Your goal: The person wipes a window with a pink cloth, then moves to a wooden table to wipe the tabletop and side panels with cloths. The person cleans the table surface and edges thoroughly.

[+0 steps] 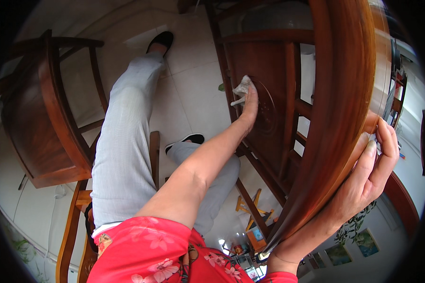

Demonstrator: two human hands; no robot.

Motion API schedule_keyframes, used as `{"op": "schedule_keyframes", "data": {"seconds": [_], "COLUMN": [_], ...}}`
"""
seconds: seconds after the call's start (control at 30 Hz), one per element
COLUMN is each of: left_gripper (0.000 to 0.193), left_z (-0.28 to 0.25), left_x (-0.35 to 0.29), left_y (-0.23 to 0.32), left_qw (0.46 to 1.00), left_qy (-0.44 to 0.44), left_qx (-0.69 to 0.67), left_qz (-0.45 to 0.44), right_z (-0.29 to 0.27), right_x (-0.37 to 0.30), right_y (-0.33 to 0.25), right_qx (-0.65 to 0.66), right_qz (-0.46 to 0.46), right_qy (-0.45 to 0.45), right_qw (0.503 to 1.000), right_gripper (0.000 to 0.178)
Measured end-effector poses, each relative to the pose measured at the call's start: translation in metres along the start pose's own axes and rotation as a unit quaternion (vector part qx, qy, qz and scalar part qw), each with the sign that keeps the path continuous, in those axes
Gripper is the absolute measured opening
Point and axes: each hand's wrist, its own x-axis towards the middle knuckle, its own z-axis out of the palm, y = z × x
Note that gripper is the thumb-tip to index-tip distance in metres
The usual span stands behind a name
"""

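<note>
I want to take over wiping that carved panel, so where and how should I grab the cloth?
Probably pinch the bunched end of the pale cloth that sticks out left of the left hand, coming from the open floor side. The rest is pressed flat under the fingers against the wooden panel.

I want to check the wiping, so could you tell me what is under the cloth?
The grey cloth is pressed by the left hand against the carved wooden panel beneath the table. The carving beside it shows; the wood directly under the cloth is covered.
</note>
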Motion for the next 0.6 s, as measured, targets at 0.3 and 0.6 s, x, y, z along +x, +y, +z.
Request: {"op": "schedule_keyframes", "data": {"seconds": [0.3,0.6], "left_gripper": [0.075,0.072], "left_z": [0.040,0.040], "left_x": [-0.085,-0.057], "left_y": [-0.038,0.018], "left_qw": [0.994,0.996], "left_qy": [-0.055,-0.005], "left_qx": [-0.059,0.076], "left_qz": [-0.070,0.050], "right_z": [0.003,0.000], "right_x": [0.000,0.000], "right_y": [-0.002,0.001], "right_qx": [0.035,0.021], "right_qz": [0.005,-0.007], "right_qy": [0.006,-0.001], "right_qw": [0.999,1.000], "right_gripper": [0.031,0.031]}}
